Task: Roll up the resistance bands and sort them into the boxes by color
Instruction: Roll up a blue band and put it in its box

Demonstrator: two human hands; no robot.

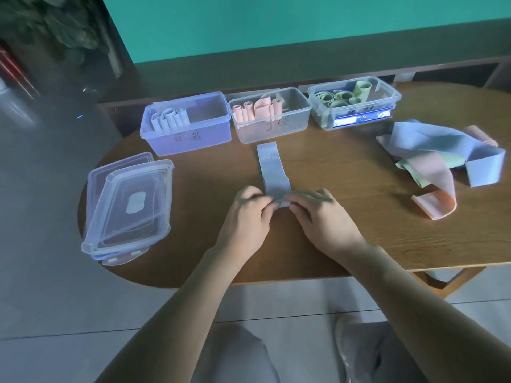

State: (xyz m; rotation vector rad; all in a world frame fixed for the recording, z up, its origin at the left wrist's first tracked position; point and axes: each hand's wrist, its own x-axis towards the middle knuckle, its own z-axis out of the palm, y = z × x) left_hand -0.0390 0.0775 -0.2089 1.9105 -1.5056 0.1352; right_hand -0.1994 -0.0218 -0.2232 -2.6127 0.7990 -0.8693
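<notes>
Blue resistance band [272,168]: lies flat on the wooden table [345,233], centre, long axis running straight away from the person toward the boxes. Its near end is turned into a small roll between both hands; its far end stops short of the pink box [269,116].

Left hand [249,214] and right hand [318,214]: each pinches the roll at one side, fingers curled on it, equally near. Judgement: rolling has only begun; the next move is to roll forward, away from the body, along the band's length.

Destination: blue box [186,125], far left, holding pale rolled bands. The green box [355,102], far right, holds green rolls.

Remaining stock: loose pile of blue, pink and green bands [442,158], well right of the hands. Stacked clear lids [127,205] rest at the table's left edge.
</notes>
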